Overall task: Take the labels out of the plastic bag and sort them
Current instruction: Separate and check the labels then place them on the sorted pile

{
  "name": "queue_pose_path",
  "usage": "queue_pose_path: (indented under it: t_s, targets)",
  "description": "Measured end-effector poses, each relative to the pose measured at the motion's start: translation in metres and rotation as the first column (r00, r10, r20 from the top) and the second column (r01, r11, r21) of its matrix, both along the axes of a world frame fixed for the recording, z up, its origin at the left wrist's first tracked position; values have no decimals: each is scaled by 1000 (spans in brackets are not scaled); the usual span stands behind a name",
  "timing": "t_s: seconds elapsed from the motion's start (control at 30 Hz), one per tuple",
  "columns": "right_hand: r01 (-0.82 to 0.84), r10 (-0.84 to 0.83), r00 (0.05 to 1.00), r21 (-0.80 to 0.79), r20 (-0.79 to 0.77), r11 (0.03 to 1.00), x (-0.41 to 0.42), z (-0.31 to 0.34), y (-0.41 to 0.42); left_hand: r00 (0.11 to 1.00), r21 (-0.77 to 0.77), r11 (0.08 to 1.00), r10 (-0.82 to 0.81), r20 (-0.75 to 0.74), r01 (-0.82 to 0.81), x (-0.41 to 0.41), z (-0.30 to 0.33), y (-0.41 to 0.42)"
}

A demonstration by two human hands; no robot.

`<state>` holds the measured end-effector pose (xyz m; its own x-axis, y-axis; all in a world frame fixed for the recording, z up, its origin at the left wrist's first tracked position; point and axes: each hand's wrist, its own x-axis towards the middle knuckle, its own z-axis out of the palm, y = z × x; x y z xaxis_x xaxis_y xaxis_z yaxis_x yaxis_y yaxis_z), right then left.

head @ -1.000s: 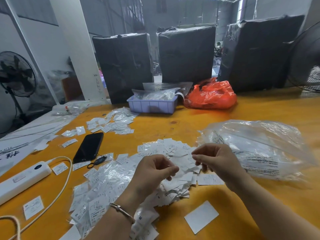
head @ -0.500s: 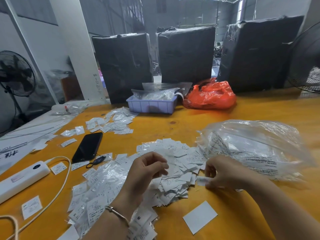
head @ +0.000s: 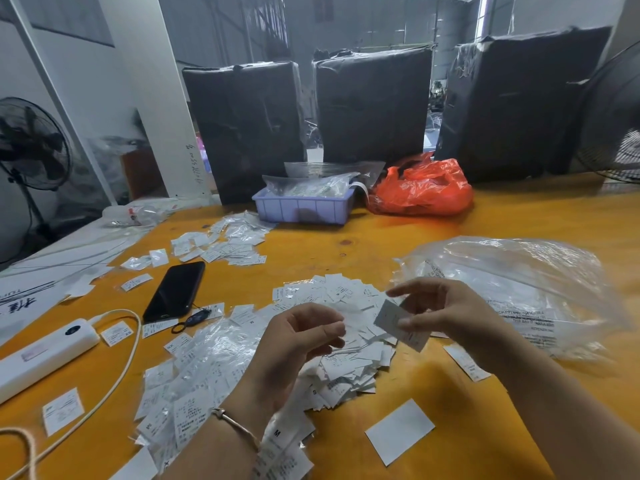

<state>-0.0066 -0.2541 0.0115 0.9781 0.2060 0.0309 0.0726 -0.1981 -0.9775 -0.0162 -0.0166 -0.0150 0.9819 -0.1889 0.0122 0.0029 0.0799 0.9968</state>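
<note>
One label (head: 401,325) pinched in right hand (head: 446,315); left hand (head: 298,344) loosely curled — holding nothing.

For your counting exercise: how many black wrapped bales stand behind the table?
3: the left bale, the middle bale and the right bale, side by side along the table's far edge. More may be hidden.
</note>
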Motion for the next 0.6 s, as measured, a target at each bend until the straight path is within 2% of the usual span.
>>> queue_pose_path:
  t_s: [0.1, 0.17, 0.47, 0.6]
  targets:
    - [18, -8, 998, 199, -56, 980, -4, -2, 8, 999, 18, 999, -41, 4, 41, -2, 2, -1]
    - [16, 5, 997, 263, -81, 965, -6, -7, 16, 999, 34, 998, -53, 3, 53, -3, 2, -2]
    - [86, -131, 980, 272, 150, 958, -14, -14, 29, 993, 101, 991, -97, 64, 90, -4, -1, -7]
    - [152, -237, 934, 303, 268, 941, -15, -14, 29, 995, 179, 984, -33, 97, 15, -5, -1, -9]
